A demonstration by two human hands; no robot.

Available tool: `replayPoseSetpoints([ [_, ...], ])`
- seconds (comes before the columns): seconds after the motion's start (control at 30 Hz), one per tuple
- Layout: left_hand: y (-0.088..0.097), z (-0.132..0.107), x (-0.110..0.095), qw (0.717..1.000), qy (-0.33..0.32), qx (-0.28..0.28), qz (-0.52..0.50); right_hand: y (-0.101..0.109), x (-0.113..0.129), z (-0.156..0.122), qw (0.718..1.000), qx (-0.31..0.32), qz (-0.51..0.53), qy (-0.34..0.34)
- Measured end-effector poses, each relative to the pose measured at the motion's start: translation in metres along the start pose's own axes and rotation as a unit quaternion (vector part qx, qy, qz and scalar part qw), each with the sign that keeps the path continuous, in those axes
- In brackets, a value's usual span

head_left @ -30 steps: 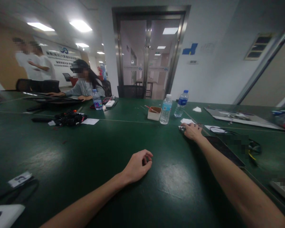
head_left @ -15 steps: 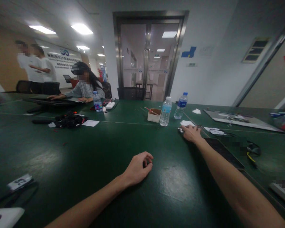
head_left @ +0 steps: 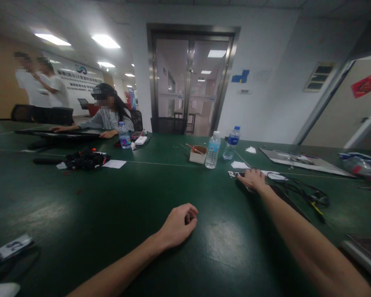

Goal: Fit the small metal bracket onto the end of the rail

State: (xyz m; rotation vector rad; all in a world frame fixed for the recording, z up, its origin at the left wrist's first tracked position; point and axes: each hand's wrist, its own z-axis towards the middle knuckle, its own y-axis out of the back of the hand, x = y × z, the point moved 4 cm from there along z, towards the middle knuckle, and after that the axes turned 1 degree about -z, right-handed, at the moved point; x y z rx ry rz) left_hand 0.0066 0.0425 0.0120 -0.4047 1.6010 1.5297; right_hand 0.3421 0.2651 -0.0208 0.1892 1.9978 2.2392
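My left hand [head_left: 177,225] rests on the green table [head_left: 111,198] near its middle, fingers curled loosely into a pinch; what is inside them, if anything, I cannot make out. My right hand [head_left: 252,179] is stretched far forward and lies palm down on the table, fingers over a small dark and silver part [head_left: 233,174]. A flat black panel [head_left: 284,198] lies under and beside that forearm. A black cable [head_left: 299,187] runs to the right of the hand.
Two water bottles [head_left: 212,150] [head_left: 231,143] and a small box with red sticks [head_left: 198,154] stand beyond my right hand. A black bundle [head_left: 85,159] and white paper lie at left. A seated person [head_left: 106,115] works across the table; two people stand at far left.
The view has turned a little to the right and tilted. My right hand has shifted slightly along the table by the small part. My left hand has stayed where it was.
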Motion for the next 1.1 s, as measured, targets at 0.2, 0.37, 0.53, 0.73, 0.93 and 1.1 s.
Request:
replayPoseSetpoints([
  [0.2,0.001,-0.001,-0.001,1.000,-0.001,0.007,0.000,-0.005,0.017,-0.001,0.998,-0.003,0.045,-0.049],
  [0.37,0.002,-0.002,-0.002,1.000,0.014,0.016,-0.004,-0.008,0.020,-0.002,0.992,-0.010,0.085,-0.089],
  [0.53,0.003,-0.002,-0.003,1.000,0.016,0.021,-0.006,-0.011,0.016,-0.004,0.987,-0.013,0.114,-0.108],
  [0.73,0.003,-0.002,-0.005,0.999,0.022,0.023,-0.002,-0.013,0.015,-0.003,0.985,-0.010,0.130,-0.114],
  [0.93,0.002,0.000,-0.002,1.000,0.014,0.013,0.004,-0.013,0.015,-0.003,0.984,-0.004,0.139,-0.115],
  [1.1,0.002,-0.001,-0.001,1.000,0.008,0.017,-0.003,-0.013,0.015,-0.003,0.982,-0.010,0.140,-0.124],
])
